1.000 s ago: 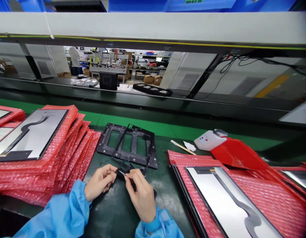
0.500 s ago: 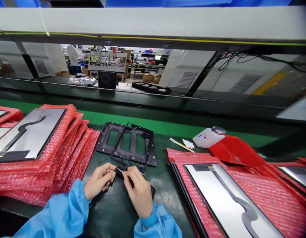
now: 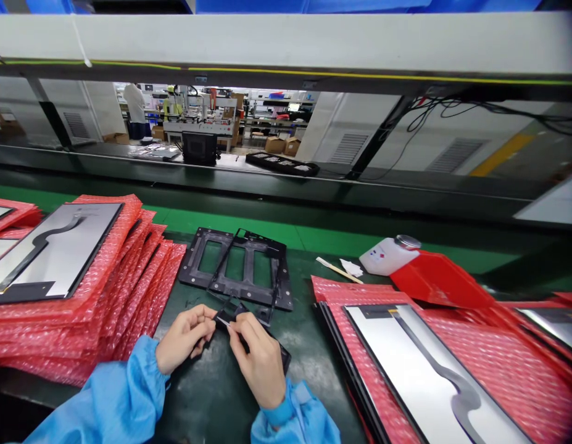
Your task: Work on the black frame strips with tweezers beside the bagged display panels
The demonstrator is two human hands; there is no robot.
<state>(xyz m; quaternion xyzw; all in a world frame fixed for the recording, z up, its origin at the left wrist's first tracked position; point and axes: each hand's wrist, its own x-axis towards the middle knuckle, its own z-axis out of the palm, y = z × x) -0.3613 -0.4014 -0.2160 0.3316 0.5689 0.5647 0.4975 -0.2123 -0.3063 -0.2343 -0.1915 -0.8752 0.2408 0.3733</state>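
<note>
Head view. The left hand [image 3: 186,339] is pinching the edge of a small dark part [image 3: 226,314] between thumb and bent fingers, while the right hand [image 3: 258,361] is closing its fingertips on a slim pale piece [image 3: 224,322] directly over it; whether that piece is a tool or a strip cannot be told. The dark part is lying between the hands, just on the near side of a windowed black plate [image 3: 193,271], across which a thin black frame [image 3: 219,269] is resting askew. For good work, the left hand should probably be keeping the part steady, with the right wrist low and the pinch light, guiding the pale piece without levering. The thin frame is likely flexing easily, so the knuckles are best staying clear.
</note>
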